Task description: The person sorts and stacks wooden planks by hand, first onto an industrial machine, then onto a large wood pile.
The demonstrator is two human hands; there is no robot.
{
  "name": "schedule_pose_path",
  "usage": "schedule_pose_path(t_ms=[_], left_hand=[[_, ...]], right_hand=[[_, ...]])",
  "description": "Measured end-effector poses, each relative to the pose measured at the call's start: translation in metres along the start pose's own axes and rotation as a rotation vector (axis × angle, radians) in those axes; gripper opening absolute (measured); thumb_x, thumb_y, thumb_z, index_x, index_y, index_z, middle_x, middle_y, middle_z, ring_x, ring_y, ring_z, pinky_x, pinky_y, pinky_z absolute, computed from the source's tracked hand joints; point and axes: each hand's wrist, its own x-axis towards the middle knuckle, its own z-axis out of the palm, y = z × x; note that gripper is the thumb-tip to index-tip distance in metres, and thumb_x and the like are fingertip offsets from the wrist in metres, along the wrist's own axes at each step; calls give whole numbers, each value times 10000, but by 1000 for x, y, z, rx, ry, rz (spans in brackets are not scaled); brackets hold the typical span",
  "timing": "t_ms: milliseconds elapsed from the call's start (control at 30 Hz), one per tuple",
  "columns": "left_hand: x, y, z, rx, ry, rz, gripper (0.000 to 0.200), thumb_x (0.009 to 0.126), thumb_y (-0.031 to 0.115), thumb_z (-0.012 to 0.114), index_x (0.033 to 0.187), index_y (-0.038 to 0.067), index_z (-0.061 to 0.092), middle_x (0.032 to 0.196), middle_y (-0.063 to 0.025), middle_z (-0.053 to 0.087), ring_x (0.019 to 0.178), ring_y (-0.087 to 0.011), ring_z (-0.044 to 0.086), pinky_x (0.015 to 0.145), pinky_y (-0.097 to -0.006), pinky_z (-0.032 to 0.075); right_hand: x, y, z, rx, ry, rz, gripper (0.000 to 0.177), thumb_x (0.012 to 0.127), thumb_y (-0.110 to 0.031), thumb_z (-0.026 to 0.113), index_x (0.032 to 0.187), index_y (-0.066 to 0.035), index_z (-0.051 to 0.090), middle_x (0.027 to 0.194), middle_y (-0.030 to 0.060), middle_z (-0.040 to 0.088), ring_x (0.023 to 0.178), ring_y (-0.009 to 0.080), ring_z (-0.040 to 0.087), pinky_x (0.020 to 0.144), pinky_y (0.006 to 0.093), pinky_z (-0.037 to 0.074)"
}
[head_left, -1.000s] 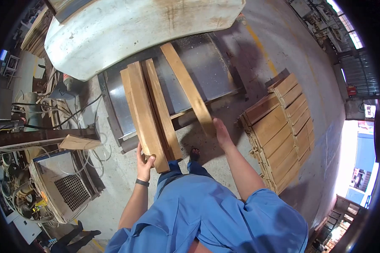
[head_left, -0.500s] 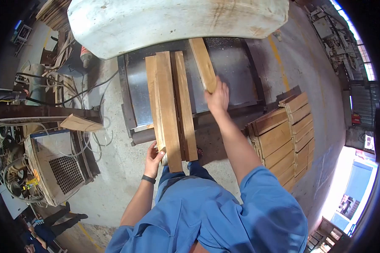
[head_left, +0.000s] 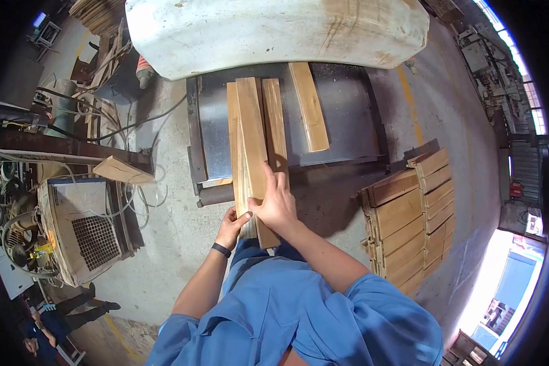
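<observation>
Three planks (head_left: 253, 131) lie bundled side by side, running from the steel table (head_left: 348, 116) out past its near edge toward me. My left hand (head_left: 233, 224) has its grip closed on the near end of the bundle from the left, thumb on top, with a dark wristband (head_left: 221, 249) just behind it. My right hand (head_left: 279, 204) rests flat on top of the same planks, touching the left thumb; its grip is open, with the fingers (head_left: 273, 177) stretched along the wood. A loose plank (head_left: 309, 107) lies alone on the table to the right of the bundle, its far end under the white machine hood (head_left: 274, 30). Stacked boards (head_left: 409, 213) stand on the concrete floor well to my right. A grilled metal box (head_left: 82, 235) sits at my left among cables.
</observation>
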Motion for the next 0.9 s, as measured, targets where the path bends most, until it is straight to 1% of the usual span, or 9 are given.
schedule_pose_path(t_ms=[33,133,167,267,333,500,700,800,900], left_hand=[[-2,0,1,16,2,3,590,915,178,787,1374,-34,484,1271,-116,652,1150,-187,625,1036,-340,477],[-7,0,6,10,9,26,611,931,220,765,1396,-57,482,1315,-133,637,1219,-219,596,1073,-368,448],[-9,-4,5,-26,16,40,606,935,221,760,1397,-55,482,1317,-133,636,1218,-221,597,1072,-370,451],[-21,-9,0,-89,17,73,575,944,214,747,1388,-44,487,1307,-128,641,1201,-214,605,1066,-367,456],[-32,-10,-7,-120,20,61,543,938,195,757,1356,-35,499,1273,-119,651,1183,-195,609,1068,-352,451],[-48,-19,-20,-153,48,84,514,949,179,735,1362,-14,499,1291,-114,640,1211,-206,593,1084,-361,436],[-51,-14,-22,-167,78,58,511,951,166,731,1366,-17,496,1301,-112,637,1218,-206,590,1086,-363,437],[-51,-15,-23,-155,66,60,525,948,168,735,1372,-23,490,1312,-119,633,1221,-208,589,1090,-364,432],[-49,-16,-25,-148,63,67,540,941,172,747,1372,-27,490,1319,-121,631,1226,-209,586,1095,-366,425]], right_hand=[[-1,6,-1,4,27,-4,951,827,-303,806,1595,-113,279,1319,175,497,1108,365,626,958,478,534],[4,74,17,687,18,-70,793,871,-187,745,1561,-68,371,1384,201,551,1184,277,607,980,415,524],[0,70,-4,1172,-114,100,651,925,-120,664,1534,-77,436,1401,137,594,1168,196,609,968,356,523],[-10,87,-52,1785,-337,298,540,1022,-225,488,1543,-95,427,1369,128,620,1101,217,672,946,381,563],[-13,99,-64,1741,-341,275,570,1010,-294,468,1486,19,452,1318,193,639,911,233,684,796,349,618],[-10,112,-65,2151,-403,147,546,1026,-293,468,1399,103,517,1371,248,603,867,259,684,668,326,603],[0,110,-65,2078,-392,167,604,1030,-335,501,1466,80,451,1420,249,569,1056,265,682,768,341,619],[5,121,-73,2012,-525,16,642,1018,-351,559,1505,44,421,1473,224,530,1174,272,652,895,376,593],[7,114,-80,1372,-120,195,648,970,-334,670,1513,-48,462,1476,212,521,1240,283,616,1002,404,532]])
